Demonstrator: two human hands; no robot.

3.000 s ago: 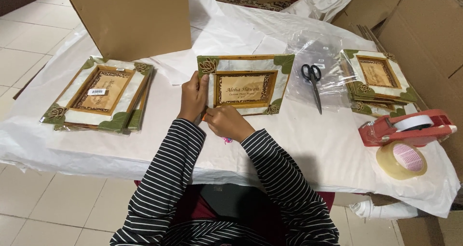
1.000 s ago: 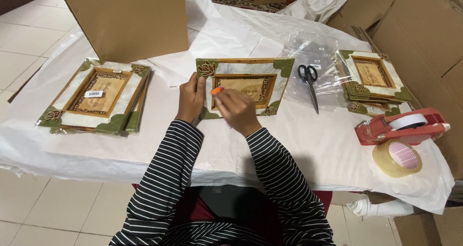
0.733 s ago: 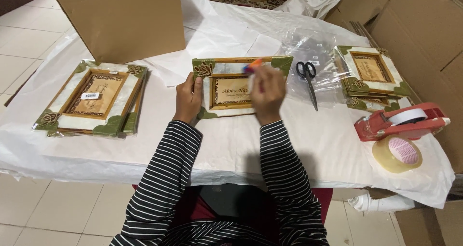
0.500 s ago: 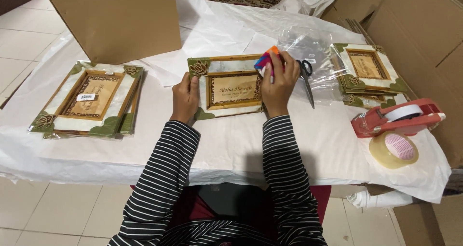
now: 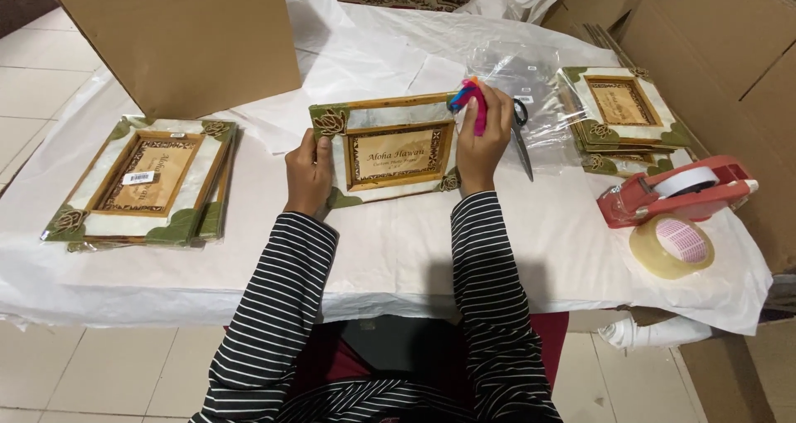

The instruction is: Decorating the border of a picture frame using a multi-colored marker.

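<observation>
I am steadying the picture frame [image 5: 390, 151] with my left hand [image 5: 308, 176] while my right hand [image 5: 483, 138] is gripping a colourful cloth [image 5: 471, 99], wiping its top corner.

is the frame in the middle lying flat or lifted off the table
Lying flat. The middle frame rests face up on the white paper; the left hand presses its left edge, the right hand its right side, holding a small colourful item.
</observation>
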